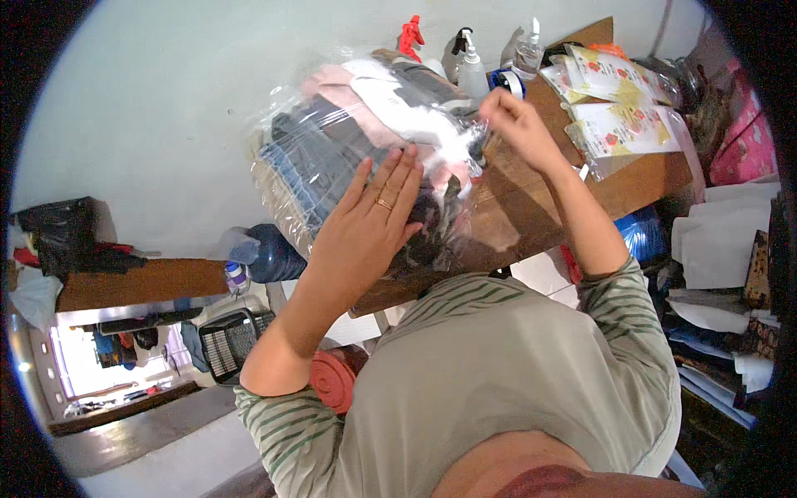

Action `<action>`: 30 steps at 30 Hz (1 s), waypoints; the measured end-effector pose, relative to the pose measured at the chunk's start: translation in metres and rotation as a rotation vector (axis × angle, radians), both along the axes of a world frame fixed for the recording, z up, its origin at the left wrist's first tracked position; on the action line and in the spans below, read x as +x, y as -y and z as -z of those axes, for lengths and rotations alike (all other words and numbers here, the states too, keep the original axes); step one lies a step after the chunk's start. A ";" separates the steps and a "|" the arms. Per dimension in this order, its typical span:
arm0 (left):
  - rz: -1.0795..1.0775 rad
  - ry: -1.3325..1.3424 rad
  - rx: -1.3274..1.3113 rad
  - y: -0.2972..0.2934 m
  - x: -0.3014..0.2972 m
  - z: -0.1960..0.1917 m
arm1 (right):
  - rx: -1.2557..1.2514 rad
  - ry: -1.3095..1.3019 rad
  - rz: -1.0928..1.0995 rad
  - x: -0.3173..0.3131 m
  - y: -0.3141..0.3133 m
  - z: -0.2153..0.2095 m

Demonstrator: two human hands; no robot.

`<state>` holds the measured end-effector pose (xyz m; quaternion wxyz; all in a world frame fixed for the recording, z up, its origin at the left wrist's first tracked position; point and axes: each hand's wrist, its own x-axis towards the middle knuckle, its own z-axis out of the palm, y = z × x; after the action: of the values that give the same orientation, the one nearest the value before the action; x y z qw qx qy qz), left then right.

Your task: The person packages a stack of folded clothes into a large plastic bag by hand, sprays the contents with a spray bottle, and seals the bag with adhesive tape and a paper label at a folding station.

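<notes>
A stack of folded clothes [307, 153] in grey, denim blue, pink and white sits inside a clear plastic bag [270, 195] on a wooden table [540, 199]. My left hand [374, 207] lies flat on top of the bag, its fingers stretched out and a ring on one of them. At the bag's right edge, my right hand [519, 124] is raised with curled, slightly blurred fingers. Whatever is between those fingers is hidden. Just behind my right hand stands a blue and white tape roll [510, 83].
Behind the bag stand a red spray bottle [410, 40], a white pump bottle [472, 70] and a clear bottle [529, 54]. Printed plastic packets [618, 129] lie at the table's right. Stacked cloth [722, 236] is further right. A black basket [232, 344] stands lower left.
</notes>
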<state>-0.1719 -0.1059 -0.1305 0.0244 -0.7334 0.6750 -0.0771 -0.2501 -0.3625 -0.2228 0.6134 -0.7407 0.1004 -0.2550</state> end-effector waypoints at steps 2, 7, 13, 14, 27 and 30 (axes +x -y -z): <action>-0.049 0.008 -0.008 0.005 -0.002 0.001 | 0.027 0.065 0.184 0.007 0.040 0.030; -0.002 -0.042 -0.021 0.012 -0.002 -0.009 | -0.324 -0.217 0.649 -0.009 0.129 0.196; 0.017 0.063 0.024 0.016 0.008 -0.023 | -0.332 -0.459 0.635 0.008 0.129 0.225; 0.010 0.095 0.069 0.015 0.011 -0.023 | -0.382 -0.526 0.677 0.013 0.124 0.220; 0.009 -0.168 -0.130 0.015 0.022 -0.008 | -0.238 -0.609 0.553 -0.019 0.103 0.182; 0.016 -0.136 -0.137 0.015 0.022 -0.008 | -0.366 -0.634 0.549 -0.012 0.119 0.176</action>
<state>-0.1498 -0.1206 -0.1221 -0.0725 -0.7313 0.6742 -0.0732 -0.2619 -0.4812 -0.3987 0.3212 -0.8243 0.4292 -0.1822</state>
